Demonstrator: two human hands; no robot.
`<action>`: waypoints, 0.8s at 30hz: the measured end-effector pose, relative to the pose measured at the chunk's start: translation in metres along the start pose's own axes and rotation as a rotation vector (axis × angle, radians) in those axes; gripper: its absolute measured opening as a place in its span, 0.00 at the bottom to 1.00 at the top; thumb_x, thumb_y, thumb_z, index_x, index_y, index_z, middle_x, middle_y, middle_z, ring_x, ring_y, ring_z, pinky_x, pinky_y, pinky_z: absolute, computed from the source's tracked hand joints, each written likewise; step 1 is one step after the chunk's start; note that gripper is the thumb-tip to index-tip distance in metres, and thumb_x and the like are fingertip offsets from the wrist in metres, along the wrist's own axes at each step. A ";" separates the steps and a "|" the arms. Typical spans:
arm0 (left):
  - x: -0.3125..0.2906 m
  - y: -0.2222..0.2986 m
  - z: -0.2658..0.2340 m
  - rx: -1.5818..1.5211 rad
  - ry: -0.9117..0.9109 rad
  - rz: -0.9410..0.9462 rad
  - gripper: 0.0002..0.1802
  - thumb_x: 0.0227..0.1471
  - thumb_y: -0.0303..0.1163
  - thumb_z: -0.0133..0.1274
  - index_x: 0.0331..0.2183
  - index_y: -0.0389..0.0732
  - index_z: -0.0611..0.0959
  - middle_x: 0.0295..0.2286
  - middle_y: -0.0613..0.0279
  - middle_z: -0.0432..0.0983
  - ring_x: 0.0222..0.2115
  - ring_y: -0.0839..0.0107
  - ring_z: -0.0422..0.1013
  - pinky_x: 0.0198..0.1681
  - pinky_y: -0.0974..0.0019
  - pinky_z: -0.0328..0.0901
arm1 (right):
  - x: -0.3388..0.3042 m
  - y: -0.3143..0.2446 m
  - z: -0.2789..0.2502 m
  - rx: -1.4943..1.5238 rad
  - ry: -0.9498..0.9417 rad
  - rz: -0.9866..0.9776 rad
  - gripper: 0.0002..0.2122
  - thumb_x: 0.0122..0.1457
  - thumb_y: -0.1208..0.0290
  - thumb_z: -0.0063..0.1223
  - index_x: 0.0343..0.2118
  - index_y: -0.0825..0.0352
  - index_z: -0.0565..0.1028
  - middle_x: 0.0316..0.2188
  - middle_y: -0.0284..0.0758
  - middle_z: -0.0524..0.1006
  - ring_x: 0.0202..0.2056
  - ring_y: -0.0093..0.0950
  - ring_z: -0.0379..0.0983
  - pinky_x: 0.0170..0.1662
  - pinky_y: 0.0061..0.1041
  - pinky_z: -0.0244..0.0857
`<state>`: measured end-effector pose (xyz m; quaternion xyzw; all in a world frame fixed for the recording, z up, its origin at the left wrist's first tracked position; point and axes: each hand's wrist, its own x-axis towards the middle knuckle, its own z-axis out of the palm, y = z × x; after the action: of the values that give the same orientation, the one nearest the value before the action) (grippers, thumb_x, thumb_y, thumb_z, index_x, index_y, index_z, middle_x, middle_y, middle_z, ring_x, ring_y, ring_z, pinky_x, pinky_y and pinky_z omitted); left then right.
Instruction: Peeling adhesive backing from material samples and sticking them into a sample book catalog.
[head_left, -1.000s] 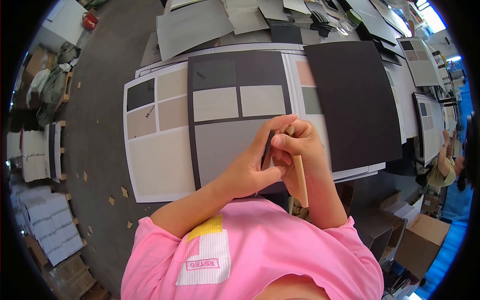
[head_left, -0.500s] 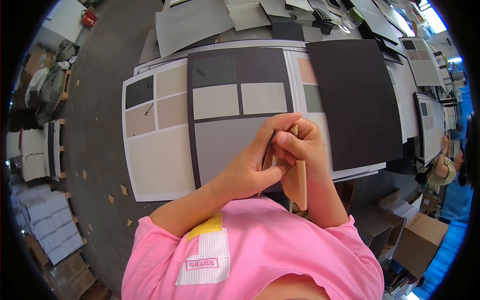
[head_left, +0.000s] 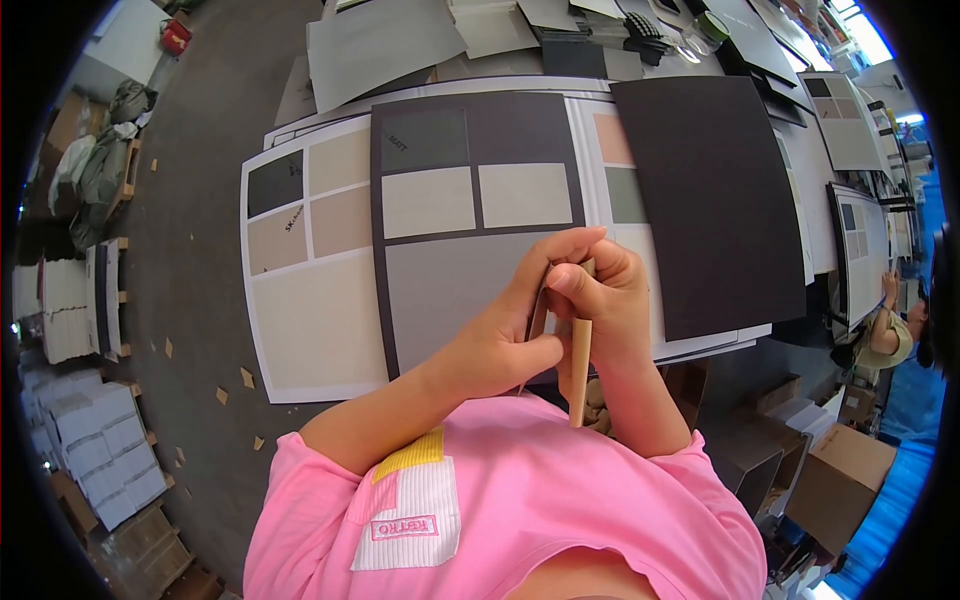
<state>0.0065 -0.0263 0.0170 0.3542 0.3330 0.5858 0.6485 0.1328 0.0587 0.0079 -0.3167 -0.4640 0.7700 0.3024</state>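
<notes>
My left hand [head_left: 485,345] is closed around a thin, dark-edged piece with a brown face [head_left: 538,318], held on edge between fingers and thumb. My right hand [head_left: 622,295] has its thumb and fingers pinched together over a tan paper-like strip [head_left: 581,370] that hangs down toward my shirt. Both hands meet in front of my chest; how the strip and the piece join is hidden by the fingers. Beneath and beyond them lies a dark grey sample board [head_left: 560,130] with two cream rectangles [head_left: 427,202] and a large grey panel [head_left: 455,290].
A white sample board [head_left: 320,335] lies at the left, a large black sheet [head_left: 710,210] at the right. Loose grey sheets [head_left: 385,55] cover the table's far side. A co-worker's arm [head_left: 884,325] shows at far right, above a cardboard box [head_left: 842,478]. Tan scraps [head_left: 247,378] litter the floor.
The tan strip has swung left and turned edge-on, its lower end now nearer my left hand. Both hands keep nearly the same place and grip.
</notes>
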 end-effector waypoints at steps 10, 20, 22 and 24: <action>0.001 -0.006 -0.013 0.585 0.133 0.212 0.47 0.39 0.12 0.43 0.64 0.46 0.60 0.61 0.53 0.52 0.64 0.54 0.50 0.64 0.56 0.50 | -0.008 -0.024 -0.001 -0.201 0.060 -0.023 0.08 0.58 0.73 0.62 0.38 0.69 0.82 0.19 0.22 0.72 0.22 0.10 0.62 0.23 0.14 0.52; -0.001 -0.008 -0.012 1.206 0.257 0.260 0.45 0.41 0.13 0.45 0.63 0.45 0.63 0.64 0.46 0.46 0.65 0.44 0.45 0.65 0.50 0.49 | -0.009 -0.035 -0.001 -0.342 0.005 0.065 0.05 0.57 0.76 0.61 0.35 0.71 0.82 0.18 0.22 0.71 0.21 0.09 0.60 0.23 0.14 0.50; -0.002 -0.005 -0.013 1.140 0.237 0.266 0.45 0.41 0.14 0.45 0.63 0.45 0.63 0.64 0.46 0.46 0.65 0.44 0.45 0.65 0.50 0.50 | -0.008 -0.031 -0.002 -0.324 -0.009 0.076 0.05 0.57 0.77 0.61 0.34 0.71 0.82 0.19 0.23 0.72 0.21 0.10 0.61 0.23 0.14 0.51; -0.001 -0.004 -0.015 1.072 0.217 0.273 0.45 0.41 0.14 0.46 0.63 0.45 0.62 0.64 0.46 0.45 0.65 0.45 0.45 0.65 0.50 0.50 | -0.006 -0.026 -0.003 -0.163 -0.008 0.073 0.04 0.56 0.77 0.62 0.34 0.71 0.82 0.18 0.24 0.73 0.22 0.11 0.62 0.23 0.15 0.52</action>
<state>-0.0042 -0.0269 0.0058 0.6118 0.6001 0.4462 0.2580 0.1432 0.0652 0.0315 -0.3539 -0.5144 0.7416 0.2455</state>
